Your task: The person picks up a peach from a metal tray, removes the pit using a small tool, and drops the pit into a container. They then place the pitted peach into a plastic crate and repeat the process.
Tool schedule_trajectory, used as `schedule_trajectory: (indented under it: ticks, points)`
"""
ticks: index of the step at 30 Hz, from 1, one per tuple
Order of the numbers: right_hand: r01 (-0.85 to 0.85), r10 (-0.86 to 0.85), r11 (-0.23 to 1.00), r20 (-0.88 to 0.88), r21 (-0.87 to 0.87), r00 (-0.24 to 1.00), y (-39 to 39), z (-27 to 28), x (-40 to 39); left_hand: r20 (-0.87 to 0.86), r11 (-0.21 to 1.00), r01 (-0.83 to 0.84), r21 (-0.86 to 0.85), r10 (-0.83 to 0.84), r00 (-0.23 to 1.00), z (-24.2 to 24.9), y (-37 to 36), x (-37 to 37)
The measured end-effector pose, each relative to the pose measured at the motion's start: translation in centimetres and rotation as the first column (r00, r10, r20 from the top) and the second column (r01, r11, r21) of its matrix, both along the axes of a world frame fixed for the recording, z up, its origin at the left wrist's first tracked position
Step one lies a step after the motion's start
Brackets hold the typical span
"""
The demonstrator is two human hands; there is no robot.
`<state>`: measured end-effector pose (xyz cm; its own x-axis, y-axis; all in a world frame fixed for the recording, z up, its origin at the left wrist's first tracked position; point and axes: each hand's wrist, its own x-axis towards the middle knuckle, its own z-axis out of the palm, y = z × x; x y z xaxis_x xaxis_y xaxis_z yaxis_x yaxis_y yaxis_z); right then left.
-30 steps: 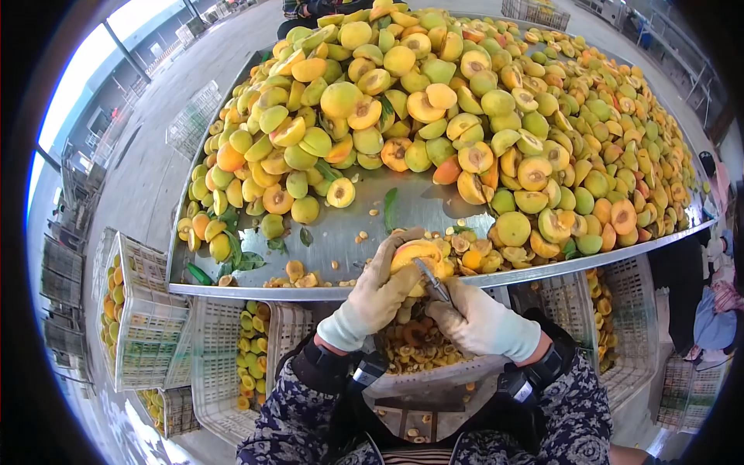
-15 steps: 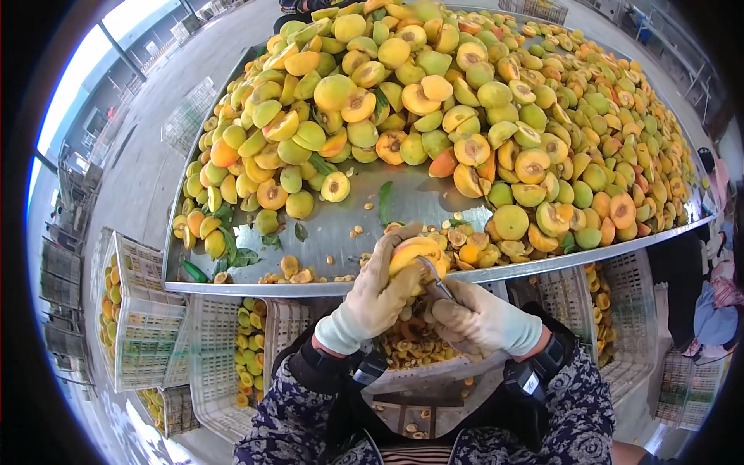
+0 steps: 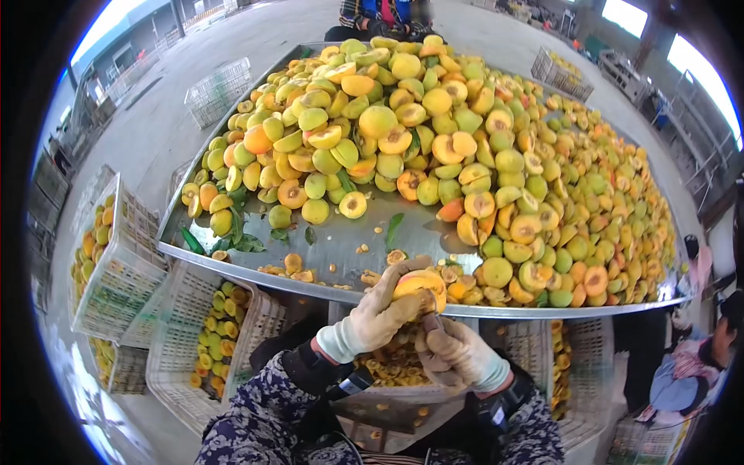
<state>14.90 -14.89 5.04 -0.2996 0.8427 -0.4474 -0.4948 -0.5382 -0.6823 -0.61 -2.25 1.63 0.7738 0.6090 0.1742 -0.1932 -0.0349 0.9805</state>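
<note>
My left hand [image 3: 376, 314], in a pale work glove, is closed round a yellow-orange peach [image 3: 421, 285] at the near edge of the metal table [image 3: 341, 236]. My right hand [image 3: 457, 353], gloved too, grips the handle of a pitting tool [image 3: 432, 322] just below the fruit. The tool's working end is at the peach's underside, largely hidden. Close beyond my hands lie loose pits and scraps of peach [image 3: 461, 287] on the metal. A large heap of whole and halved peaches [image 3: 434, 139] covers much of the table.
Below the table's edge, a crate of peach pieces [image 3: 395, 364] stands between my knees. White plastic crates [image 3: 174, 349] with peaches stand at the left, another [image 3: 535, 349] at the right. One person [image 3: 387, 15] is across the table; another [image 3: 690, 372] sits at the right.
My view has tilted up, bringing more of the person opposite into sight. The curved metal end of the tool, visible earlier across the peach, is now mostly hidden at its underside. Both hands keep their grip.
</note>
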Motion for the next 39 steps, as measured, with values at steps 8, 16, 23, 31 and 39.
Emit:
schedule_trajectory:
  ticks: [8, 16, 23, 31, 39]
  points:
    - [0.065, -0.061, 0.997, -0.103, 0.038, 0.993, -0.8, 0.0, -1.5, 0.100, 1.000, -0.009, 0.010, 0.008, 0.995, 0.4, -0.8, -0.2]
    - [0.088, -0.079, 0.991, -0.098, 0.098, 0.992, -0.7, 0.2, -2.5, 0.191, 0.977, 0.049, -0.207, -0.008, 0.982, 1.4, -1.3, -1.1]
    - [0.162, -0.241, 0.949, 0.291, 0.272, 0.926, 0.8, 0.9, -4.7, 0.158, 0.990, -0.122, -0.072, 0.132, 0.979, 0.5, -0.3, -0.5]
    - [0.106, -0.104, 0.976, -0.019, 0.192, 0.994, 1.1, 0.4, -3.4, 0.254, 0.989, -0.078, -0.125, 0.108, 0.961, 0.6, 0.0, -0.5]
    - [-0.021, -0.292, 0.904, 0.650, 0.427, 0.701, 1.7, -1.2, -3.4, 0.077, 0.985, -0.174, 0.021, 0.171, 0.982, 1.9, 0.0, -1.1]
